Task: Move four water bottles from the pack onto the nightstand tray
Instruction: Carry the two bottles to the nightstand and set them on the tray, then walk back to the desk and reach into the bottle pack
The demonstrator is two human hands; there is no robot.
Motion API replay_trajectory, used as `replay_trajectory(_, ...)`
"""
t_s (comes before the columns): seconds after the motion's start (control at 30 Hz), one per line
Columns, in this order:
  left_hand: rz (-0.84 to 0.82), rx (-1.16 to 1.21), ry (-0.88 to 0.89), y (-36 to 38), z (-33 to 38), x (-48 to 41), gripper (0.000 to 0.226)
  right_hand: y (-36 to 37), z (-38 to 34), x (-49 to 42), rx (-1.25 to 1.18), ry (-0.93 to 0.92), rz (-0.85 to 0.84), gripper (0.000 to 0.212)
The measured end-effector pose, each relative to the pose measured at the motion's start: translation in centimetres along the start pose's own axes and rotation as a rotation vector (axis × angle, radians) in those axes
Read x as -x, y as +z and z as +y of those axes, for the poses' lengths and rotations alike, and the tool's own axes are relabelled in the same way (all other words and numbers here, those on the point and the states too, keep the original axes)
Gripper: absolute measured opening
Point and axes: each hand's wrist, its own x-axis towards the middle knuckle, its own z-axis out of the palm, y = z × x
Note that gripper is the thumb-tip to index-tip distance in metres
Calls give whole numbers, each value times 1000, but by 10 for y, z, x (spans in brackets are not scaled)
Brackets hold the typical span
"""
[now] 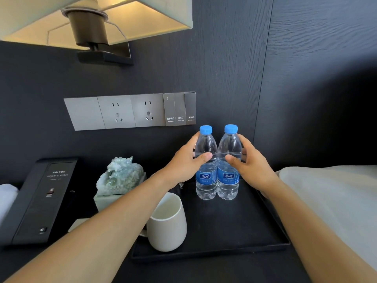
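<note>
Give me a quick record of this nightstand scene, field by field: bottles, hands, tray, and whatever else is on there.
bottles on tray: two, upright, side by side, blue caps
left bottle: left hand wrapped around it
right bottle: right hand wrapped around it
tray: black, near half bare
white mug: tray's left edge, looks empty
beside tray: green stone carving, black phone console
bottle pack: not in view
</note>
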Motion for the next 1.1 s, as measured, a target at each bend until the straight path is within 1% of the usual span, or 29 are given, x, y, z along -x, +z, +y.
replay_trajectory(0.13,-28,1,-10,2,3,0,73,7,3,1,23,4,101,60)
replay_trajectory(0.23,-29,11,-10,4,2,1,74,11,3,-1,40,7,118,62)
replay_trajectory(0.33,-36,27,-16,3,0,1,76,11,4,-1,32,19,112,70)
replay_trajectory(0.4,-38,32,-34,6,0,3,80,11,7,3,14,57,141,77)
replay_trajectory(0.43,-5,6,-44,8,1,5,83,11,9,6,11,87,169,79)
replay_trajectory(0.47,69,-51,-54,11,2,10,84,10,10,9,10,116,199,77)
replay_trajectory(0.5,180,-128,-57,15,5,16,82,8,11,12,10,138,227,73)
replay_trajectory(0.53,309,-208,-16,19,9,23,75,5,10,15,10,150,255,67)
replay_trajectory(0.57,421,-269,77,22,14,31,61,1,6,17,9,151,282,59)
replay_trajectory(0.6,471,-278,176,25,23,37,45,-5,0,20,2,143,310,52)
replay_trajectory(0.63,447,-239,239,29,38,42,31,-14,-9,23,-15,132,337,43)
replay_trajectory(0.67,365,-154,255,34,58,47,22,-25,-20,27,-36,121,357,32)
replay_trajectory(0.73,152,29,197,49,109,53,18,-58,-54,38,-65,126,371,15)
replay_trajectory(0.77,78,79,170,56,142,54,19,-82,-75,45,-78,147,380,12)
replay_trajectory(0.87,-117,131,87,75,255,43,13,-179,-148,60,-71,270,410,19)
replay_trajectory(0.9,-193,126,71,78,299,34,11,-218,-175,63,-44,308,416,20)
replay_trajectory(0.93,-259,94,74,79,345,22,14,-260,-202,65,-7,345,421,20)
replay_trajectory(1.0,-364,2,146,73,444,-5,23,-347,-262,71,67,410,451,18)
replay_trajectory(1.1,-447,-112,310,53,598,-51,31,-473,-363,77,171,454,546,19)
